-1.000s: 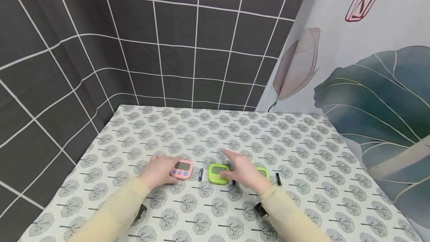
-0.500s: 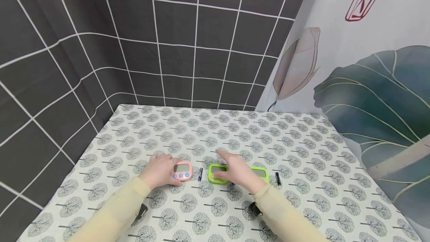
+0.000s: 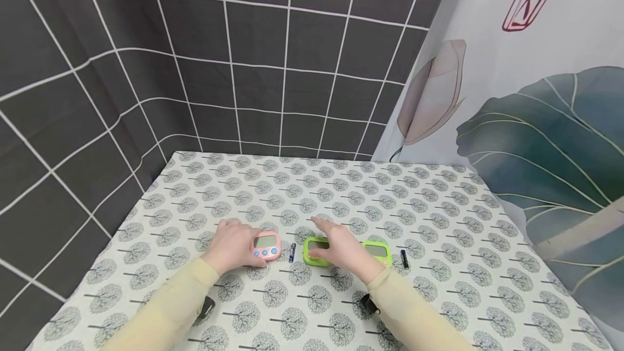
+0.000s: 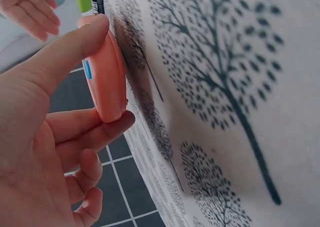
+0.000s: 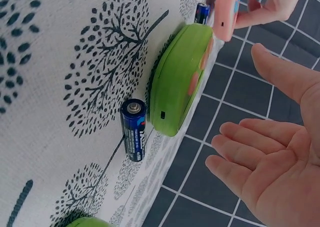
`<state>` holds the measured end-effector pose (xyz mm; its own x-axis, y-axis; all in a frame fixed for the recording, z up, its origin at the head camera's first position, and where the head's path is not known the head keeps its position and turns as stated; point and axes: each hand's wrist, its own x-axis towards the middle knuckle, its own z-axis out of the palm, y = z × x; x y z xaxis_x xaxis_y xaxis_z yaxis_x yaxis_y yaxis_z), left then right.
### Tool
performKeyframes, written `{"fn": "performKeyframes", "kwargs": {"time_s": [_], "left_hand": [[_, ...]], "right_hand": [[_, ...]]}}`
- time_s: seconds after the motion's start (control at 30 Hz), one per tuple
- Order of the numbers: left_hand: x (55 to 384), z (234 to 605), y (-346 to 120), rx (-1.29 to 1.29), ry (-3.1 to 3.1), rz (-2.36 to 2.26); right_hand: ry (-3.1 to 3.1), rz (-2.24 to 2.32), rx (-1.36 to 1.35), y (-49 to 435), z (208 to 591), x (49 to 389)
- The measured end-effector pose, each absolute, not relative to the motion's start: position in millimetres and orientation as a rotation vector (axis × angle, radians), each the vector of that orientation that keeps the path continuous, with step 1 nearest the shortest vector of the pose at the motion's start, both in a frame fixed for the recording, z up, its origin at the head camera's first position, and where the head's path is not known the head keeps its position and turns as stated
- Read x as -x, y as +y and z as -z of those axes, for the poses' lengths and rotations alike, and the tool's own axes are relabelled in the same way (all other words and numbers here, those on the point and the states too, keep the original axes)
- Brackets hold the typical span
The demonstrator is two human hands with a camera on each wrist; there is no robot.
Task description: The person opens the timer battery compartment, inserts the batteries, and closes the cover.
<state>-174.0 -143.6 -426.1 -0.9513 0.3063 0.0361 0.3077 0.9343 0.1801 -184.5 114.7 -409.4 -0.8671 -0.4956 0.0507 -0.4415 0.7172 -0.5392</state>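
My left hand (image 3: 233,245) holds a pink digital timer (image 3: 267,245) with blue buttons by its left side. In the left wrist view the thumb lies on the front of it and fingertips behind. Right of it stands a blue AA battery (image 3: 292,252). Above a green timer (image 3: 317,244), partly covering it, hovers my right hand (image 3: 343,248); its fingers are spread and hold nothing. Another AA battery (image 5: 134,132), hidden from the head view, lies beside that green timer in the right wrist view. A second green timer (image 3: 376,251) lies farther right.
A dark battery (image 3: 404,259) lies right of the second green timer. A tree-print cloth (image 3: 312,194) covers the table. Behind it hangs a dark grid curtain (image 3: 258,91), with a leaf-print curtain (image 3: 429,96) at the right.
My right hand has moved left, covering more of the middle green timer and uncovering the right green one. The left hand stays on the pink timer, which has barely shifted.
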Motion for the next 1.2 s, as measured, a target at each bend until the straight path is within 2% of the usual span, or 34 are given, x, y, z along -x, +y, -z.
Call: {"fn": "performKeyframes", "kwargs": {"time_s": [0.5,1.2], "left_hand": [[167,414,-134,0.556,-3.013,0.358],[154,396,-113,0.678,-2.914,0.266]], "right_hand": [[2.822,0.863,0.827,112,412,185],[2.81,1.06,0.735,111,407,180]]}}
